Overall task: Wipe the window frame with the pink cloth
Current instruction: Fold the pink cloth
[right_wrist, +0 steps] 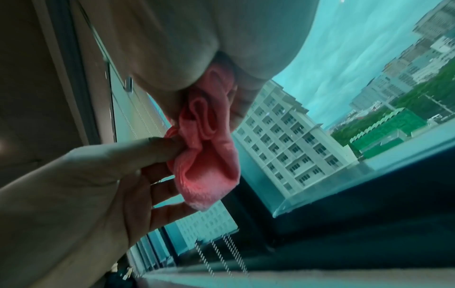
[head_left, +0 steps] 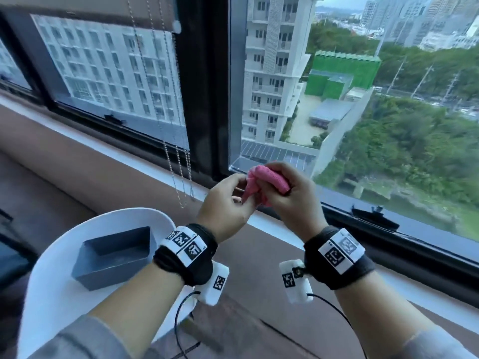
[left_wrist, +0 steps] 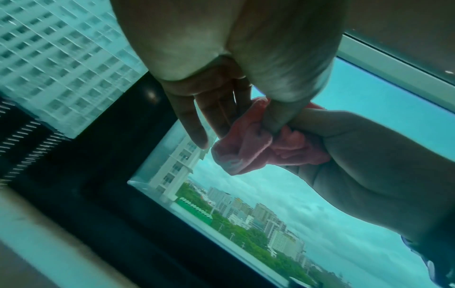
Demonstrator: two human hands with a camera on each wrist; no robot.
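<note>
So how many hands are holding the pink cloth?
2. The left hand pinches the hanging end of the pink cloth; the right hand grips the bunched part, just in front of the window frame.

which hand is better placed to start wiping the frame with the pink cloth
Right, probably. The right hand has the bunched pink cloth wrapped in its grip and sits nearer the window frame. The left hand only pinches a loose corner between thumb and finger.

head: above, facing window frame (head_left: pixel 202 86) | wrists: close, upward (sharing the pink cloth (left_wrist: pixel 248 142))
</note>
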